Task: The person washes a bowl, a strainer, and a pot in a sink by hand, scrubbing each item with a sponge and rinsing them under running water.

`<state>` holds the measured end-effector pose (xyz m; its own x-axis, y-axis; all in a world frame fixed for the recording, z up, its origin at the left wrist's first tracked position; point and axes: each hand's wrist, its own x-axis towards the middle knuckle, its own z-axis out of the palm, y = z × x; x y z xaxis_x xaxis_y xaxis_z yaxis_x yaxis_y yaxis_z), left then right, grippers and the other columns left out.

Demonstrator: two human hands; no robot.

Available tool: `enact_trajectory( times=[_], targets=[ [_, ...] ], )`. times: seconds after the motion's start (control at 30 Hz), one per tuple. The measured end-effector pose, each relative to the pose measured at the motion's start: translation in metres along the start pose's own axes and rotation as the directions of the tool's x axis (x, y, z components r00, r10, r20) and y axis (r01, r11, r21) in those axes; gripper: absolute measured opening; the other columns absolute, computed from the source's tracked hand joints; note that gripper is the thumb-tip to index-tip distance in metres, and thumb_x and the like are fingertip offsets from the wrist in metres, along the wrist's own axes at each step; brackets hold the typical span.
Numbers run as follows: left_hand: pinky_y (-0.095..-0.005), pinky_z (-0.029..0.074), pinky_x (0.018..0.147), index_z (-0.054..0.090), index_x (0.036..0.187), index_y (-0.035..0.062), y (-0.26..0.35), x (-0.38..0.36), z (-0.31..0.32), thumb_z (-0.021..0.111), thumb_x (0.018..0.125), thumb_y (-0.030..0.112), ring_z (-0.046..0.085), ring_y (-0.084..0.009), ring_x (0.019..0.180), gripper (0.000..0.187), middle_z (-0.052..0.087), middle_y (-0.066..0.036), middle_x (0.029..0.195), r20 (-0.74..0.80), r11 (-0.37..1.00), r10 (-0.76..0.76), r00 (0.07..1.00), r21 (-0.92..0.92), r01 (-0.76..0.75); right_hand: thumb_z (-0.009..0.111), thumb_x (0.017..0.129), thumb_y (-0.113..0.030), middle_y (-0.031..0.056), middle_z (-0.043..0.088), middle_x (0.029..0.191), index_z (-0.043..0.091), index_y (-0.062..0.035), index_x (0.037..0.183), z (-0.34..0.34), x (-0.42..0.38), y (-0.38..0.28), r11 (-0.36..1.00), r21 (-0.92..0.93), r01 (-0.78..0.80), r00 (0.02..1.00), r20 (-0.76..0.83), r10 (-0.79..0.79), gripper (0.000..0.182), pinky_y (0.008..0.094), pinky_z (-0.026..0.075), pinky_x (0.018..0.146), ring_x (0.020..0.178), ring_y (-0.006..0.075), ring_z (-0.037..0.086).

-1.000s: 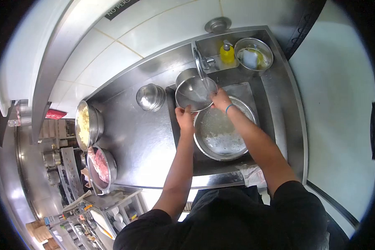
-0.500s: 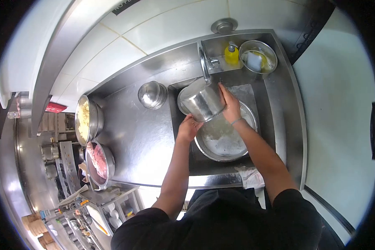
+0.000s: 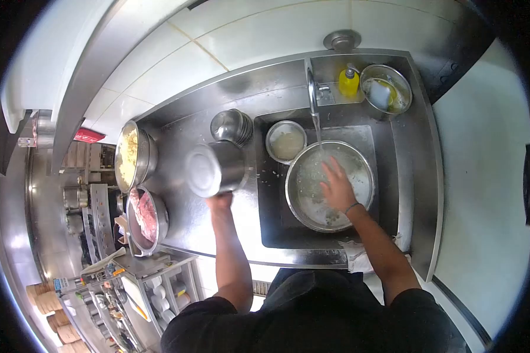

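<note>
Left of centre, the left hand (image 3: 219, 200) grips a steel pot (image 3: 215, 169) turned bottom-up over the counter (image 3: 182, 217); the pot hides its fingers. Right of centre, the right hand (image 3: 338, 187) rests open inside the big basin (image 3: 330, 183) in the sink (image 3: 271, 229), under the tap (image 3: 312, 88).

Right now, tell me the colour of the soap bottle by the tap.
The soap bottle is yellow with a grey pump top, seen best in the head view, at the back of the sink beside the tap.
</note>
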<state>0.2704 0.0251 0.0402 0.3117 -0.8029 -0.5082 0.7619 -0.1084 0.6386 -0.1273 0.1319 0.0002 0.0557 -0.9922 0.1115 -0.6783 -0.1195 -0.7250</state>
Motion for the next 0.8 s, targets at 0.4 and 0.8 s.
enact_trajectory(
  times=[0.4, 0.8],
  targets=[
    [-0.0382, 0.055, 0.085, 0.064, 0.106, 0.0165, 0.082, 0.195, -0.06, 0.045, 0.097, 0.035, 0.065, -0.0179, 0.087, 0.028, 0.065, 0.001, 0.097, -0.168, 0.984, 0.152, 0.974, -0.067, -0.165, 0.068, 0.091, -0.015, 0.0252, 0.045, 0.149, 0.054, -0.002, 0.139, -0.064, -0.006, 0.065, 0.969, -0.043, -0.243, 0.914, -0.345, 0.214, 0.052, 0.0473, 0.04, 0.114, 0.136, 0.043, 0.046],
    [-0.0354, 0.05, 0.091, 0.06, 0.129, -0.0014, -0.092, 0.044, -0.02, 0.059, 0.101, 0.026, 0.062, -0.0206, 0.101, 0.039, 0.066, -0.01, 0.114, 0.354, 0.267, 0.504, 0.788, 0.803, -0.532, 0.059, 0.096, -0.032, 0.0179, 0.058, 0.145, 0.061, -0.0105, 0.139, -0.2, 0.216, 0.103, 0.689, -0.431, -0.583, 0.803, -0.176, 0.57, 0.048, 0.0472, 0.048, 0.108, 0.133, 0.0355, 0.056]
  ],
)
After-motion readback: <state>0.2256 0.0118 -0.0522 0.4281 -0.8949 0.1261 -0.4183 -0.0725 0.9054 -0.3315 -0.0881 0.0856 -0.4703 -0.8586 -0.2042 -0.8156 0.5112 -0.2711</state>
